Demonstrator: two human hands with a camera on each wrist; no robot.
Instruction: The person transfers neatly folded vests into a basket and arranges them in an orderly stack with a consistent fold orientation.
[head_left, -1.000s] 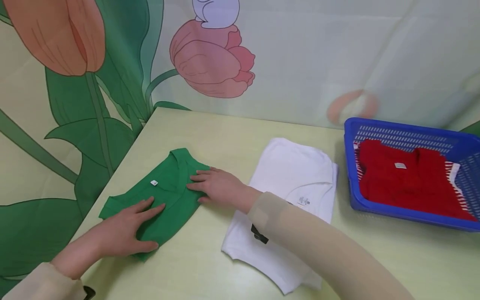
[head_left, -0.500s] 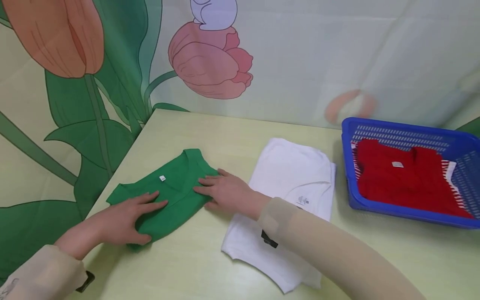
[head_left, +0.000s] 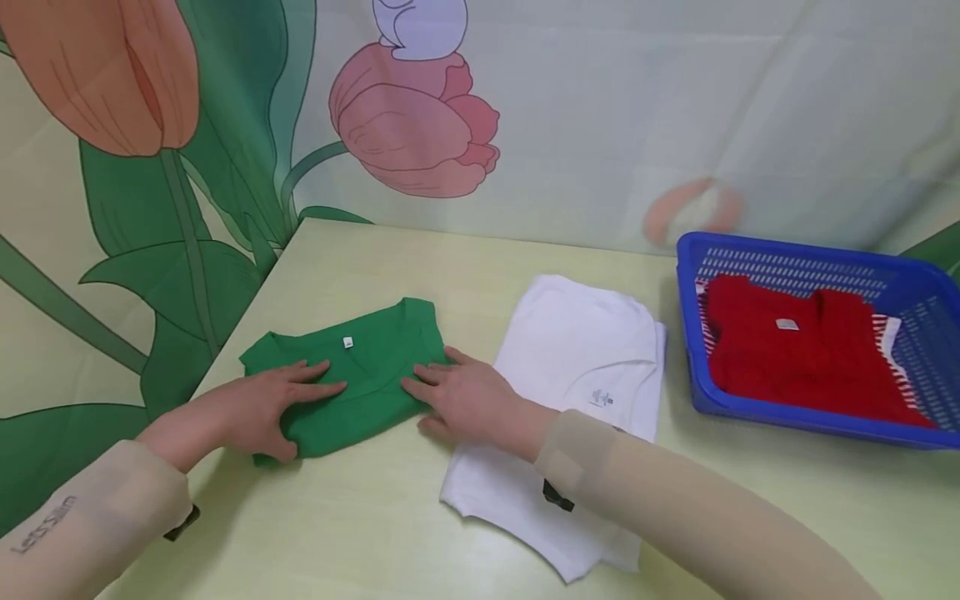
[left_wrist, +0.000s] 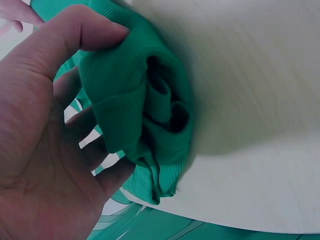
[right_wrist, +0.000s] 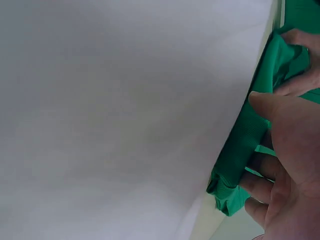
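Left hand (head_left: 258, 408) and right hand (head_left: 476, 402) rested, fingers spread, on opposite ends of green shirt (head_left: 371, 400); likely positioning step, next move probably needed even two-handed guidance

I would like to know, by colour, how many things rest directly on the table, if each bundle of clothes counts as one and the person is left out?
Green bundle: 1
White bundle: 1
Blue basket: 1
Total: 3

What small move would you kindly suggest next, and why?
Perhaps the left hand should press flat the near left corner of the folded green shirt, because in the left wrist view its layers gape in open loops there.
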